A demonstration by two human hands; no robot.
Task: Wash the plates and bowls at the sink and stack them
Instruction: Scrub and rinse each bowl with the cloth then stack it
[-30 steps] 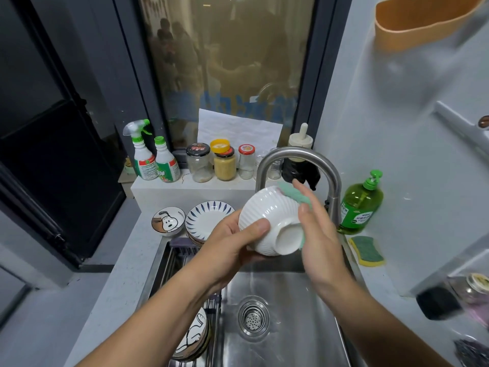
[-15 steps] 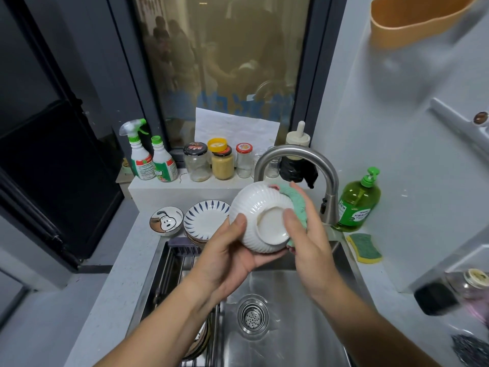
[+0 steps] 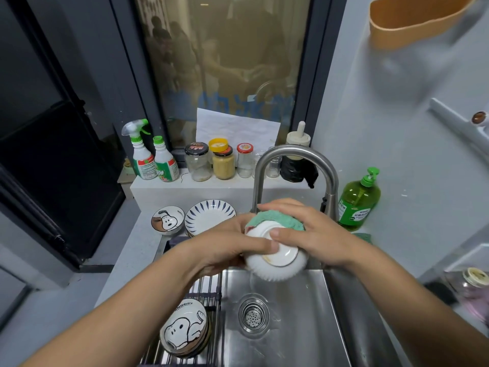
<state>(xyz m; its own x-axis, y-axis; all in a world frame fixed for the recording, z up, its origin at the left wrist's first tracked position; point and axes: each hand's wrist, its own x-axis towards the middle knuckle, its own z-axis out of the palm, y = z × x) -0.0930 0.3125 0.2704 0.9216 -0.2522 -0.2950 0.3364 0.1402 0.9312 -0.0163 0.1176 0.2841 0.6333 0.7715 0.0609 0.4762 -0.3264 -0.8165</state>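
the scrubbing step is in hand. right under the spout of the faucet (image 3: 296,154), the white ribbed bowl (image 3: 277,264) is held upside down and tilted over the sink (image 3: 317,319), its foot ring turned towards the camera. the left hand (image 3: 235,246) grips the bowl from the left of the faucet, with the thumb laid across the foot. the right hand (image 3: 315,234), on the faucet's stem side, is curled over a green cloth (image 3: 275,218) and presses it onto the bowl's far upper side. so both hands are clamped, one on the bowl, one on the cloth. a thin veil of water seems to hang from the bowl's lower edge, but i cannot tell if the faucet runs

left of the faucet on the tabletop (image 3: 137,255) a dog-print bowl (image 3: 168,220) sits just beside a blue-striped plate (image 3: 209,217) that tops a small stack. nearer than the faucet and to its left, a second dog-print bowl (image 3: 184,331) lies on the rack (image 3: 209,286)

i judge the task to be partway through. the next move probably calls for a rinse below the spout, with a firm hold because wet glaze is slippery. after that the bowl would go on a stack left of the faucet, though which pile is the clean one i cannot tell
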